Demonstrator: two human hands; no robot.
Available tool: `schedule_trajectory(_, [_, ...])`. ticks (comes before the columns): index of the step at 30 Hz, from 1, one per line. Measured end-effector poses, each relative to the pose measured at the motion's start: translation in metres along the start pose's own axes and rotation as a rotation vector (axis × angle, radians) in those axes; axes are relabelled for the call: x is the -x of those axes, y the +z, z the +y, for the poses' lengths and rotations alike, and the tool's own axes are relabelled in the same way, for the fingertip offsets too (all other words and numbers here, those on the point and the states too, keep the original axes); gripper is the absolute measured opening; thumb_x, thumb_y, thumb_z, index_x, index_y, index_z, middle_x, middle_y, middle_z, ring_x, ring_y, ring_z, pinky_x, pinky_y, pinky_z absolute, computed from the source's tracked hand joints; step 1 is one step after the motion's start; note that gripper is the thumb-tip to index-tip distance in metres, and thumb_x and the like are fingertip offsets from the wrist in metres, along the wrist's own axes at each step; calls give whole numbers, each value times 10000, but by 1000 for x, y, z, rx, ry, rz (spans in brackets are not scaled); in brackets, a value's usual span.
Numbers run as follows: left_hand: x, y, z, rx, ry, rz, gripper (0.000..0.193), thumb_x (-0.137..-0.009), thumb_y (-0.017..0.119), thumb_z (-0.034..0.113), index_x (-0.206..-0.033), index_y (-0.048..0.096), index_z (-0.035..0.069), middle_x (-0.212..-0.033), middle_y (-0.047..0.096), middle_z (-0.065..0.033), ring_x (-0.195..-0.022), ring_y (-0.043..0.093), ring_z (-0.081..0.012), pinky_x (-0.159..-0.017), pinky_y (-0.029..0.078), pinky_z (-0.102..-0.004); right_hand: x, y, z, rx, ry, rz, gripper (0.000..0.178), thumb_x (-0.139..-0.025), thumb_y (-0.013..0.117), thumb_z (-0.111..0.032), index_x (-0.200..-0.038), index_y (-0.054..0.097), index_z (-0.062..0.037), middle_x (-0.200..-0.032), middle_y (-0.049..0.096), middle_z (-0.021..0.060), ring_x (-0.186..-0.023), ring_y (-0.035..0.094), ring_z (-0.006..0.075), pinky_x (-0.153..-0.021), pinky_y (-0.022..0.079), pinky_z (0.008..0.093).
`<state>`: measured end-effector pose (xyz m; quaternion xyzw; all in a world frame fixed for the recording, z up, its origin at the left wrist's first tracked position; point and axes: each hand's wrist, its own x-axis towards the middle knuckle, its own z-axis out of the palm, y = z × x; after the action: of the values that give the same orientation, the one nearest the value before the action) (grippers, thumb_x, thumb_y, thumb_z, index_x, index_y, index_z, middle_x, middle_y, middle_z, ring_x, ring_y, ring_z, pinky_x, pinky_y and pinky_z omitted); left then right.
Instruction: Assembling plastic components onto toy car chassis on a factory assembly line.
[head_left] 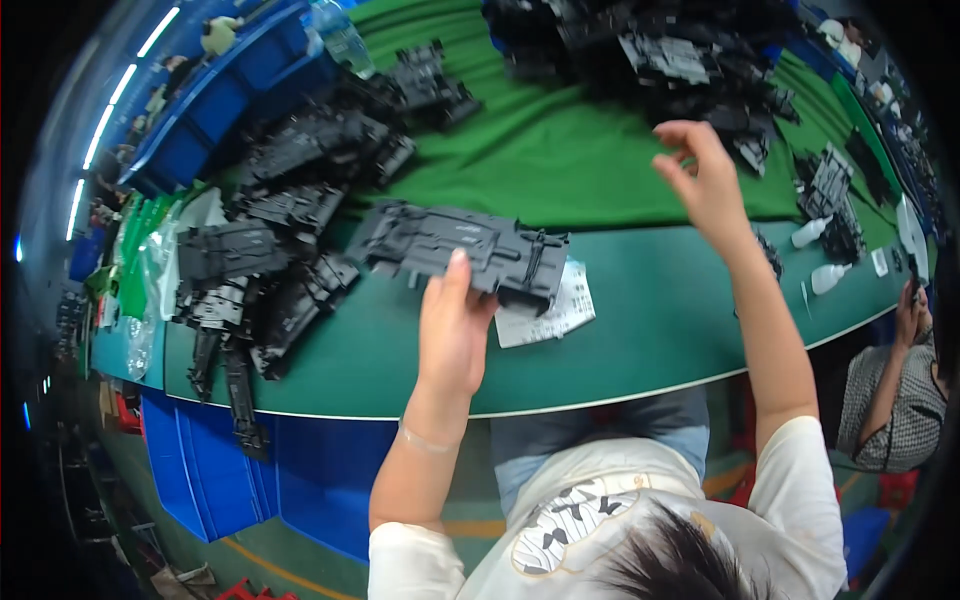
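Note:
A flat black molded plastic part (500,243), shaped like a toy car chassis, is in my left hand (452,335). The thumb lies over its near edge and the other fingers are tucked underneath, mostly hidden. Beneath its right end, a printed white sheet (570,312) lies on the green tabletop. My right hand (703,175) is raised over the green cloth (560,160), with thumb and fingers curved and apart and nothing visible between them. Closest to it is a large heap of similar black parts (670,60) at the back right.
More black parts (305,150) are piled at the left, some overhanging the table edge. A blue bin (225,115) stands behind them, and blue crates (200,470) sit below. Small white bottles (828,278) stand at the right, near another person (895,400).

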<state>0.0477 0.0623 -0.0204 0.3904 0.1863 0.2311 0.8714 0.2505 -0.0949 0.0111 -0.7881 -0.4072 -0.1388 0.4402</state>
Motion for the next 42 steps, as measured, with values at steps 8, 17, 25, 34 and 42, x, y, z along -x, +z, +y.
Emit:
schedule_trajectory(8, [-89, 9, -14, 71, -190, -26, 273, -805, 460, 265, -937, 479, 27, -947, 511, -95, -896, 458, -216, -831, 350, -367, -129, -6, 70, 542, -212, 346, 418, -625, 592, -61, -1012, 438, -78, -969, 433, 120, -893, 451, 290, -750, 395, 353])
schedule_trajectory(17, [-94, 48, -24, 118, -377, -125, 310, -861, 323, 205, -1067, 378, -20, -1081, 428, -163, -1014, 408, -264, -861, 357, -369, -158, 36, 21, 297, -413, 17, 536, -604, 620, -76, -1092, 399, -83, -1005, 457, 123, -942, 440, 293, -782, 380, 346])
schedule_trajectory(25, [-54, 70, -20, 85, -473, -111, 391, -844, 332, 136, -1079, 242, -164, -1188, 206, -326, -1111, 293, -363, -922, 304, -391, -190, 108, 3, 499, -95, -91, 322, -695, 544, -175, -985, 462, -60, -988, 502, 156, -921, 492, 282, -699, 451, 364])
schedule_trajectory(34, [14, 69, 29, -29, -365, -454, 383, -805, 414, 144, -1116, 328, -64, -1145, 378, -231, -1080, 391, -276, -842, 384, -314, -194, 24, 38, -696, 171, 296, 198, -810, 446, -172, -936, 485, -24, -807, 531, 46, -655, 530, 140, -519, 478, 258])
schedule_trajectory(42, [11, 76, 16, -1220, 1104, -251, 576, -680, 553, 56, -1177, 276, -28, -1219, 304, -206, -1153, 276, -307, -939, 231, -365, -121, -21, -43, -756, 16, 165, 224, -789, 471, -185, -907, 486, 5, -731, 563, 62, -595, 550, 119, -485, 436, 216])
